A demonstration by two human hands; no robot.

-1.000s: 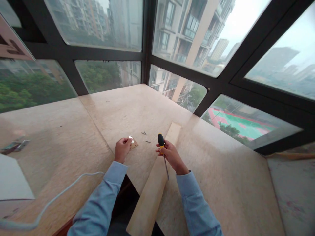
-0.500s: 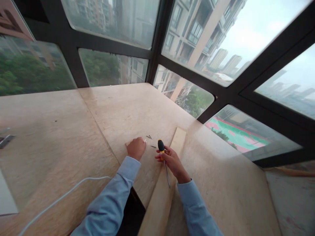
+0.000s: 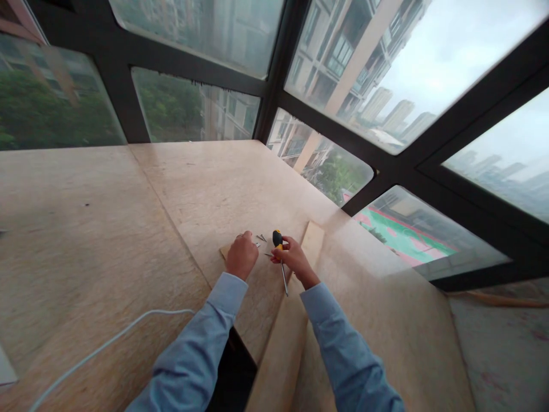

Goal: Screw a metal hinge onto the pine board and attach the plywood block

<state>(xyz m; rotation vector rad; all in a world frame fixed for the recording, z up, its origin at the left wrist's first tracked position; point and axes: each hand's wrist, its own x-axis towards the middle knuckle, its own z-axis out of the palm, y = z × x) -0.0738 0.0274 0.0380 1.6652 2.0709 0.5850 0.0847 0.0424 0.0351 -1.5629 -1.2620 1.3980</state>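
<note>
My right hand is closed around a screwdriver with a yellow and black handle; its metal shaft points back toward me. My left hand is curled, knuckles up, over a small wooden piece on the pale stone sill; what its fingers hold is hidden. A few small screws lie on the sill between the two hands. A long wooden plank runs from under my right hand toward me.
Dark-framed windows wrap around the far edge of the sill, with buildings and trees outside. A white cable lies across the near left of the sill. A dark gap opens at the sill's near edge between my arms.
The small wooden piece with its metal plate went down from my left fingers onto the sill, and the hand now covers it. Both hands moved slightly forward and closer together; the view turned left.
</note>
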